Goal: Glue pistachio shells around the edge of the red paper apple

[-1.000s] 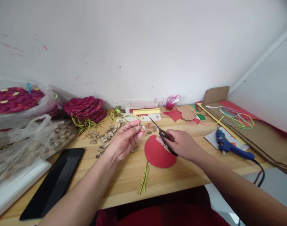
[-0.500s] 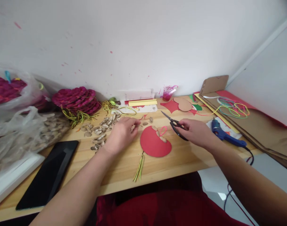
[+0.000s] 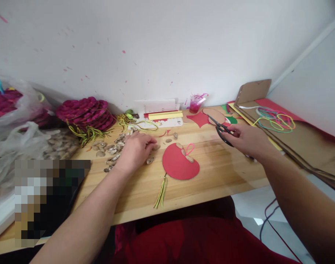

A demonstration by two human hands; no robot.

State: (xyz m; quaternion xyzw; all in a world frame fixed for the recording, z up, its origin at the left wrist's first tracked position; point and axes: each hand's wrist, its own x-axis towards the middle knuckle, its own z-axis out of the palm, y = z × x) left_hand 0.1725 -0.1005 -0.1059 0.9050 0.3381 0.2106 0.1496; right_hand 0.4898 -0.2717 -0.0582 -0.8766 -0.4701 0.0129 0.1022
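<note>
My right hand is closed on black-handled scissors, raised at the right with the blades pointing up and left. My left hand is closed, its fingertips pressed around a small shell-like piece just left of the red cutout. That red rounded cutout lies flat between my hands, with several tan pieces along its upper notch, a pink loop and a yellow-green tassel at its lower left. Another loose piece lies below my left fingertips.
Loose pieces lie left of my left hand. Magenta discs are stacked behind them, beside plastic bags. A cup of pink liquid stands near the wall. Coloured cords rest on cardboard at the right.
My right hand has carried the scissors up and to the right, now over the blue glue gun's place. My left hand has shifted slightly left and down, with a piece now at its fingertips.
</note>
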